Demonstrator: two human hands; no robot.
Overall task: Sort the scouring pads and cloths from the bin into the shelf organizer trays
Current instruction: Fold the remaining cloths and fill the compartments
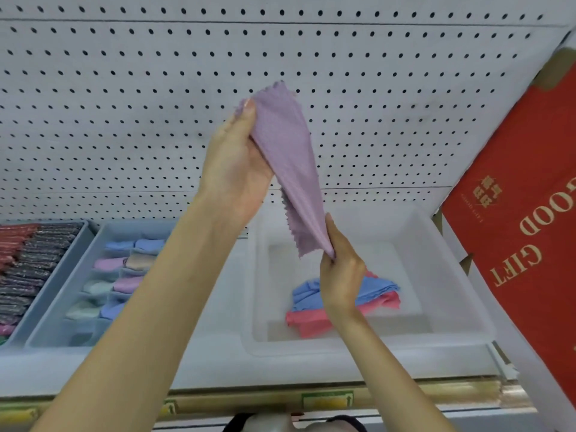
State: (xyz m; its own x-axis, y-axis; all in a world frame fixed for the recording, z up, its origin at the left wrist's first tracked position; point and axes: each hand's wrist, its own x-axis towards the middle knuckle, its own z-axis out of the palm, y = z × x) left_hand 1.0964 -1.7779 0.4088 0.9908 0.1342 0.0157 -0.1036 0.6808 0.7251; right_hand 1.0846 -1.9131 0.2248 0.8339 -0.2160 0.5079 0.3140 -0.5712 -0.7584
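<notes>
One lilac cloth [286, 145] is held up in front of a white pegboard [124, 88], stretched at a slant between two bare hands. It is thin and finely textured, and its edges are cut in a zigzag. Its upper end is gripped in the left hand [237, 169], thumb pressed on top and fingers curled behind. Its lower corner is pinched in the right hand [341, 269], directly above the bin.

One translucent white plastic bin [442, 260], rectangular with rounded corners, stands on the shelf. Two crumpled cloths are left inside: a blue cloth [304, 294] lying on a pink cloth [311, 322].

Two grey-blue plastic trays are set side by side at the left. The divided tray [78, 269] is split into small compartments; at least eight folded pastel cloths [127, 283] can be counted, part being hidden by the left arm. The outer tray [46, 291] is packed with a row of glittery scouring pads [37, 260], dark grey and red, too blurred to count.

One red cardboard box [514, 182] with gold lettering leans at the right.
</notes>
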